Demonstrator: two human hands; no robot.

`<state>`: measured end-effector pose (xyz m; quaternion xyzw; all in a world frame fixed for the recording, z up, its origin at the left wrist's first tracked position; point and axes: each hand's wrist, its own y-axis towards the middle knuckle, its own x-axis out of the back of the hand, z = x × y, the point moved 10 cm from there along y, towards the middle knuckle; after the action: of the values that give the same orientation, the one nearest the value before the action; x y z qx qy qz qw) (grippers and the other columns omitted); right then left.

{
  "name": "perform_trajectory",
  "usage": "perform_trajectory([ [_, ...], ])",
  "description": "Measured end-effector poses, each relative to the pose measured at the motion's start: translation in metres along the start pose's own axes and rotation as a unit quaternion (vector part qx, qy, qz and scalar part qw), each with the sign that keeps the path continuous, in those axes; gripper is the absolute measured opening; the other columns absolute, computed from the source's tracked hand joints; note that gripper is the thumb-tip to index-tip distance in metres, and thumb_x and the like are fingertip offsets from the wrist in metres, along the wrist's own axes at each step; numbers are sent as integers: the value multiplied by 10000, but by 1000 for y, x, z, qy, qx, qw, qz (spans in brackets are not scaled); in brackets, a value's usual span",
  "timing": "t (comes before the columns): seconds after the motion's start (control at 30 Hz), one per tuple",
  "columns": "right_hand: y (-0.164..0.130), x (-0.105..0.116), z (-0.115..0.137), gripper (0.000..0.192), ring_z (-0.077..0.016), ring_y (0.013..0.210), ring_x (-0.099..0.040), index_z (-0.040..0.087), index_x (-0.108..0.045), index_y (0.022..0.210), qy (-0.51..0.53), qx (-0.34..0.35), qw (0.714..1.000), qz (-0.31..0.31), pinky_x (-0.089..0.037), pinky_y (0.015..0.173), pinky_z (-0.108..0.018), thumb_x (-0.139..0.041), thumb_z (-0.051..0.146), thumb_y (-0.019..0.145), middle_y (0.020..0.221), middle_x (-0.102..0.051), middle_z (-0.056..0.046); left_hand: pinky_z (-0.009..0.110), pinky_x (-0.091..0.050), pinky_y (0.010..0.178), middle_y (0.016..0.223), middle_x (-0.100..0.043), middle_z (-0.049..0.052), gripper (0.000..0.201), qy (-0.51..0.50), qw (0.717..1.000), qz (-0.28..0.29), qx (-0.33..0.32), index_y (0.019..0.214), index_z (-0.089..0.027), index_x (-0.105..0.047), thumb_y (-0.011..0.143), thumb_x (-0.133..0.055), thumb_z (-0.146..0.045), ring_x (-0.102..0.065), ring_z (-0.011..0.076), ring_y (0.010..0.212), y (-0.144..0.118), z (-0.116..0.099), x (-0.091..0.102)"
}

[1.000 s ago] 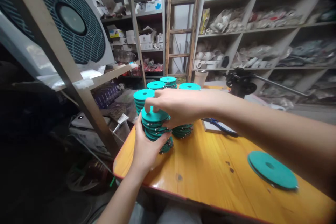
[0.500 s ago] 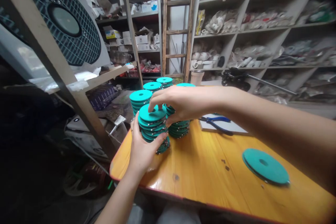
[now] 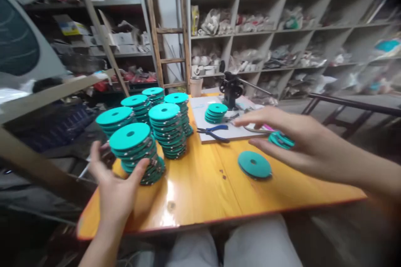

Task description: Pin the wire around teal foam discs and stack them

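Observation:
My left hand (image 3: 115, 192) is spread around the front stack of teal discs (image 3: 130, 144), thumb in front of its side and fingers at its left; whether it touches the stack I cannot tell. Each disc has a centre hole, and small pale beads show along the stack's edges. My right hand (image 3: 291, 146) hangs over the table's right part, thumb and fingers apart, with nothing between them. Just below its fingertips lies a loose pair of teal discs (image 3: 254, 166). Another small teal stack (image 3: 280, 139) is partly hidden behind this hand.
Several taller teal stacks (image 3: 164, 112) stand on the wooden table (image 3: 200, 192). On a white board (image 3: 206, 135) are blue-handled pliers (image 3: 214, 132), a short disc stack (image 3: 216, 110) and a black hand-cranked device (image 3: 230, 89). A cup (image 3: 196, 86), ladder (image 3: 169, 31) and filled shelves are behind.
My right hand has left the top of the front stack and moved right, above the loose discs. My left hand has loosened around the stack. The view has turned right.

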<state>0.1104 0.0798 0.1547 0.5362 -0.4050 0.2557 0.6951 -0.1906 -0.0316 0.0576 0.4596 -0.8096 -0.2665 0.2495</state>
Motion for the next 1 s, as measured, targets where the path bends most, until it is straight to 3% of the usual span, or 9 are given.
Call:
perform_trajectory([
  [0.13,-67,-32,-34,258,-194,1156,-520,262,-592,1178,-9,-76,993,89,-451,981,-359,-429,267,977,1212,-547,-40,463,-424,1008,1294,-491,88,761,-27,983,-82,-165,1337,-248,-491,643,-794,-169,-519,289,1171,-17,-57,16],
  [0.2,-90,-47,-43,242,-202,1132,-521,247,-605,1147,-9,-112,987,118,-463,951,-369,-445,296,973,1194,-549,-51,418,-434,936,1083,-558,58,523,2,973,15,-229,1167,-231,-607,684,-748,-85,-550,237,1031,-32,-88,-13],
  [0.23,-98,-55,-45,251,-208,1128,-517,238,-598,1166,-7,-127,984,128,-466,947,-378,-458,305,969,1196,-547,-59,389,-441,885,984,-569,45,381,13,959,117,-256,1075,-219,-634,740,-690,-46,-554,207,958,-45,-101,-41],
  [0.33,-111,-74,-49,296,-226,1126,-492,197,-555,1232,-7,-160,980,122,-462,952,-418,-466,267,958,1200,-541,-84,301,-467,754,921,-560,48,298,-3,878,362,-312,1046,-213,-632,842,-558,-9,-513,173,895,-104,-129,-116],
  [0.43,-113,-84,-50,318,-231,1142,-468,164,-546,1229,-6,-173,981,83,-459,967,-436,-440,150,930,1200,-540,-96,346,-507,716,916,-589,63,285,18,814,488,-315,1172,-211,-587,888,-586,-179,-521,209,862,-152,-135,-174],
  [0.53,-113,-86,-51,341,-228,1150,-457,148,-556,1221,14,-173,984,50,-453,988,-452,-448,94,902,1201,-544,-99,421,-523,714,945,-600,80,281,95,781,522,-330,1101,-182,-615,868,-623,-339,-544,254,862,-178,-133,-208],
  [0.63,-114,-83,-51,330,-223,1129,-461,144,-573,1201,27,-172,984,32,-461,976,-452,-464,89,895,1179,-555,-100,434,-528,673,898,-613,81,278,122,774,490,-382,1001,-127,-638,839,-657,-351,-571,270,823,-186,-141,-212],
  [0.8,-122,-79,-47,332,-214,1133,-447,144,-565,1204,36,-182,982,26,-451,987,-421,-456,83,896,1179,-553,-80,378,-528,688,947,-684,139,219,55,781,395,-481,1071,-30,-629,878,-532,-69,-620,260,847,-190,-154,-176],
  [1.0,-130,-76,-40,307,-215,1136,-451,159,-575,1174,63,-196,978,34,-431,998,-415,-508,116,877,1175,-554,-64,360,-536,760,1038,-711,129,280,-37,795,401,-453,1066,-71,-649,897,-431,-19,-624,257,953,-184,-144,-154],
])
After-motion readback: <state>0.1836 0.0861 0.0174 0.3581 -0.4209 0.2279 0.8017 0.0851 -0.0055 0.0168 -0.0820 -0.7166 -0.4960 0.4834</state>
